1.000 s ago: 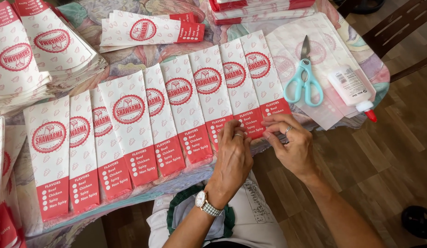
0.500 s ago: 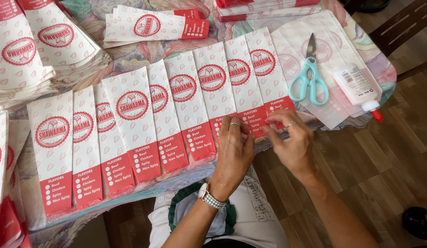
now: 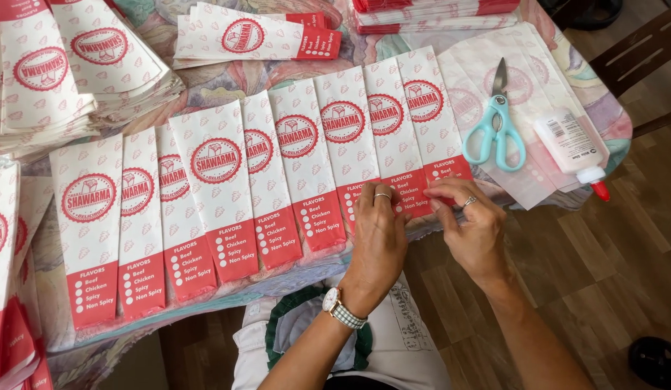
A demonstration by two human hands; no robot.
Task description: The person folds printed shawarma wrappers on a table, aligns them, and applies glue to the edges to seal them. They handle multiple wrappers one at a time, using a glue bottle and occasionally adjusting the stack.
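both hands work the red bottom end of a paper bag (image 3: 430, 130) at the right of the fanned row on the table (image 3: 617, 123), left hand (image 3: 378, 242) pressing flat, right hand (image 3: 472, 227) pinching the flap, so the fold seems under way and next needs firm creasing

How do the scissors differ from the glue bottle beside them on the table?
The scissors have pale blue handles and grey metal blades; the glue bottle is white with a red tip. The scissors point away from the person, while the glue bottle's tip points toward the person, over the table edge. Both lie flat on a sheet of white paper, to the right of the hands, and no hand touches either.
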